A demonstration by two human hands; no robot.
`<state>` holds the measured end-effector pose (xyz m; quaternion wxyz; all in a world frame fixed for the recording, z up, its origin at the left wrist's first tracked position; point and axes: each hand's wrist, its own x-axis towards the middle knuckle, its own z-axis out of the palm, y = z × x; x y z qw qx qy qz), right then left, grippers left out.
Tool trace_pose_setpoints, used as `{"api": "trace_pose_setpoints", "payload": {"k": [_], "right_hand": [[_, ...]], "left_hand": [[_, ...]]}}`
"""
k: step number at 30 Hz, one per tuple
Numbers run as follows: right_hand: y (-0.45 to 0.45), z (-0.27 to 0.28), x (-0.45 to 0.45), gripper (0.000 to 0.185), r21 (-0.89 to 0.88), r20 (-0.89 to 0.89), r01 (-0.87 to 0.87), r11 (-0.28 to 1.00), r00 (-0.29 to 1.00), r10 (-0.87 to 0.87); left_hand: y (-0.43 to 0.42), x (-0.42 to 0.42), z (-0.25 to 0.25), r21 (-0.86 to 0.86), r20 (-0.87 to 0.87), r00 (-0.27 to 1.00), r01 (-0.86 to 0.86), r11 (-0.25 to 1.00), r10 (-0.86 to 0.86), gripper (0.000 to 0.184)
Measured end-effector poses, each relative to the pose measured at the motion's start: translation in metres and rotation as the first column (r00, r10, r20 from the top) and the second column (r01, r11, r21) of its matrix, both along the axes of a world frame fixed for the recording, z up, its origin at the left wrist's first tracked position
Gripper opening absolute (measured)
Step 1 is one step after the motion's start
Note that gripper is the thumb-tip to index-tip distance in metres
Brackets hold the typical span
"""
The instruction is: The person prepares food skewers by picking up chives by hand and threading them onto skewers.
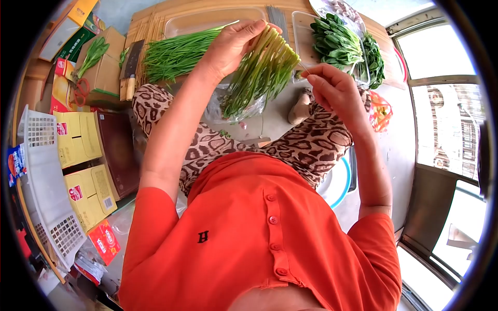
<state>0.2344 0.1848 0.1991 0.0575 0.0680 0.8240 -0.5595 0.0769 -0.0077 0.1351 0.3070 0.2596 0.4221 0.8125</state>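
My left hand [236,45] is closed round the stem ends of a row of green chives [262,72], whose leaves hang down over a clear plastic bag [212,110]. My right hand [329,85] pinches a thin skewer [304,66] at the right edge of the row. How far the skewer runs into the stems cannot be made out. Behind my left hand, a pile of loose chives [174,54] lies on the wooden table [150,18]. Leafy greens [334,41] fill a clear tray [303,31] on the right of the table.
A cleaver [136,54] and wooden skewers [148,31] lie at the table's left. Red scissors [81,92] rest by cardboard boxes [106,65]. Metal skewers [278,20] lie at the back. A white basket [49,171] stands left, a red bag [380,111] right.
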Motion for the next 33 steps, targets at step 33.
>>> {"api": "trace_pose_setpoints", "payload": {"k": [33], "right_hand": [[-0.027,-0.020,-0.030,0.019,0.506,-0.537,0.253,0.825,0.841,0.072]], "left_hand": [[-0.002,0.030,0.005,0.044,0.150,0.965,-0.222,0.974,0.213,0.031]]}}
